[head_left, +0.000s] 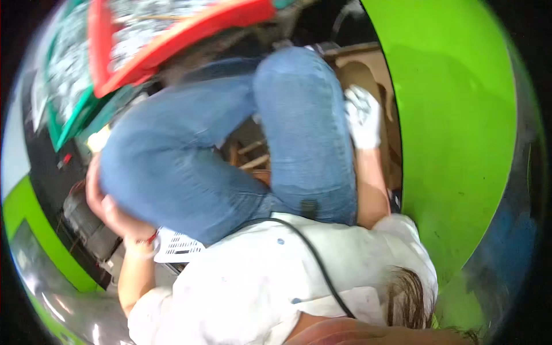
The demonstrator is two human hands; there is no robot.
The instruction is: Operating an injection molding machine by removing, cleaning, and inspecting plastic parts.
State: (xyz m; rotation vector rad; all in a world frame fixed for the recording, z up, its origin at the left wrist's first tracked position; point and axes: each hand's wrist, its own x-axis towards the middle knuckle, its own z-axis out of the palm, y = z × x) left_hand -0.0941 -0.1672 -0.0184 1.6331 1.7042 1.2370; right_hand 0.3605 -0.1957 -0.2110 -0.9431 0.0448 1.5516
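My left hand [110, 208], bare, lies along the outer side of my bent left knee [138, 155], its thumb apart from the fingers. Just beyond its fingertips is a small pale yellow thing [99, 139]; whether they touch it I cannot tell. My right hand [363, 118] wears a white glove with dark marks. It is beside my right knee [296, 86], next to a brown cardboard box [359, 62]. Its fingers are curled and blurred, and anything inside them is hidden.
A broad green panel [448, 115] rises close on my right. Ahead to the left are a red frame [190, 37] and a green-edged container of grey shredded-looking material [69, 69]. A white slotted plastic piece [177, 246] is by my left hip. Wooden pieces [254, 162] lie between my legs.
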